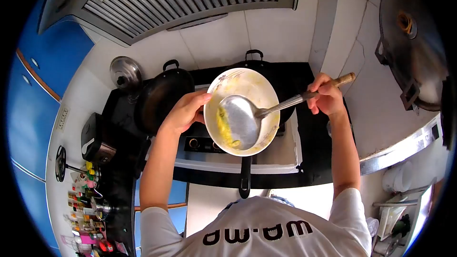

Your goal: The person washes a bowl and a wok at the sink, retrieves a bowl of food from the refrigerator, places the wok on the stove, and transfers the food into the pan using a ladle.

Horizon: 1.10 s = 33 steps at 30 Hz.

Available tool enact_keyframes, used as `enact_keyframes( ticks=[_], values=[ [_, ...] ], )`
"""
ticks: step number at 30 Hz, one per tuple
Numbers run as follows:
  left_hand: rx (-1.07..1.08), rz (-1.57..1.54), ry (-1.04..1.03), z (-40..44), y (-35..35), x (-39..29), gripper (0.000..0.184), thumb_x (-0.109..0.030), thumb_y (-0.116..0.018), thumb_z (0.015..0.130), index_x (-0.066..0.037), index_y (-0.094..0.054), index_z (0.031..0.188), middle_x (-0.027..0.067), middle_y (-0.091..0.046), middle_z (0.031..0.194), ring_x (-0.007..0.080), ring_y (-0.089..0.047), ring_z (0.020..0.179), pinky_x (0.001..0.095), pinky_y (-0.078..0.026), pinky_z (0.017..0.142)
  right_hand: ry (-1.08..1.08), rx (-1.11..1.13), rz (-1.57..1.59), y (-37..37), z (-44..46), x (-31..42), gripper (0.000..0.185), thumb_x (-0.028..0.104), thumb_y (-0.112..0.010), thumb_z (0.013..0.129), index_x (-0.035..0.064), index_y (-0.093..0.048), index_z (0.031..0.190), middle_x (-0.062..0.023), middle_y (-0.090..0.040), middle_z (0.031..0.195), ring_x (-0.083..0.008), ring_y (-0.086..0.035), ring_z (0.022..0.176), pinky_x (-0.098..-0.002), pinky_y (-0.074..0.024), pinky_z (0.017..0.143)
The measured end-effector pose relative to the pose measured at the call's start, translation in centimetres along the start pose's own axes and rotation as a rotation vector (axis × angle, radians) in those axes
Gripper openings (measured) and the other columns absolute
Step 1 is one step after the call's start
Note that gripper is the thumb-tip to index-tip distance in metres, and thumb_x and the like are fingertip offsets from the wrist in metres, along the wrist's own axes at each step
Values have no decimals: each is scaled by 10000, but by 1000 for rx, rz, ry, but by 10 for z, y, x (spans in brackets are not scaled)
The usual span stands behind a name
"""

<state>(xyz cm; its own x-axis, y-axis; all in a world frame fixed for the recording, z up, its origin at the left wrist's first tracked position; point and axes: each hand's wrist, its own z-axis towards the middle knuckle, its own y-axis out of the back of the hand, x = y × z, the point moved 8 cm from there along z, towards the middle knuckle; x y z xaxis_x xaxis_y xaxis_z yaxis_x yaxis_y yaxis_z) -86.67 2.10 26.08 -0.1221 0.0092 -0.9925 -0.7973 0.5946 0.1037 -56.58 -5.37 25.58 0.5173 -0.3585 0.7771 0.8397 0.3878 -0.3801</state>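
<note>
My left hand (187,109) grips the left rim of a white flower-patterned bowl (261,85), which is tilted so its inside faces me. Yellow food bits (224,126), perhaps egg, cling inside it. Closed around the shaft of a metal wok spatula (238,116) near its wooden end is my right hand (326,95). The spatula's broad blade lies inside the bowl, close to the yellow bits. Below the bowl is a black pan, mostly hidden; its long handle (245,176) points toward me.
A second dark wok (164,97) sits on the stove's left side, with a steel lid (126,74) leaning behind it. A range hood (185,0) hangs above. A black appliance (97,138) and several condiment bottles (88,204) line the left counter. Another large pan lid (412,38) hangs at right.
</note>
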Motion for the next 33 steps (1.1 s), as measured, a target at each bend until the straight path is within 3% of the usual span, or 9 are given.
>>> enact_keyframes(
  ticks=[3,8,12,20,27,33],
  values=[
    [-35,-34,-21,-3,8,2,409,-312,-521,858,23,-558,1090,90,-632,954,155,-630,817,306,-537,707,36,-109,-143,10,-10,12,136,92,-438,731,0,-529,771,-189,-574,563,-234,-503,369,-300,-415,346],
    [-50,-16,-26,-5,3,1,406,-321,-512,869,21,-564,1081,96,-623,955,145,-629,790,304,-551,673,-1,-227,-331,2,-18,16,130,75,-436,751,-13,-526,783,-174,-574,569,-213,-518,386,-283,-428,360],
    [-30,2,-41,-2,-6,2,430,-353,-536,858,14,-571,1079,80,-609,899,150,-608,796,319,-560,646,40,-195,-254,-25,-15,4,122,70,-455,764,-15,-528,812,-171,-583,590,-214,-537,406,-295,-447,381],
    [-79,-178,-128,-8,4,13,438,-313,-558,861,23,-525,1139,103,-605,985,175,-618,868,335,-558,682,99,-506,33,5,-36,-30,168,178,-434,803,33,-495,862,-165,-560,563,-221,-507,398,-297,-394,357],
    [-65,-160,-140,-16,2,9,448,-288,-570,859,39,-496,1156,108,-603,998,184,-614,906,348,-546,754,22,-494,-266,-2,-49,-17,147,143,-441,789,14,-504,823,-154,-556,551,-204,-518,397,-276,-423,368],
    [-46,-228,-160,-10,-9,13,455,-260,-582,853,38,-476,1180,116,-590,1042,183,-609,925,353,-546,757,91,-467,-96,-32,-37,-30,138,132,-434,798,19,-500,842,-164,-574,589,-214,-531,413,-284,-431,384]
  ],
)
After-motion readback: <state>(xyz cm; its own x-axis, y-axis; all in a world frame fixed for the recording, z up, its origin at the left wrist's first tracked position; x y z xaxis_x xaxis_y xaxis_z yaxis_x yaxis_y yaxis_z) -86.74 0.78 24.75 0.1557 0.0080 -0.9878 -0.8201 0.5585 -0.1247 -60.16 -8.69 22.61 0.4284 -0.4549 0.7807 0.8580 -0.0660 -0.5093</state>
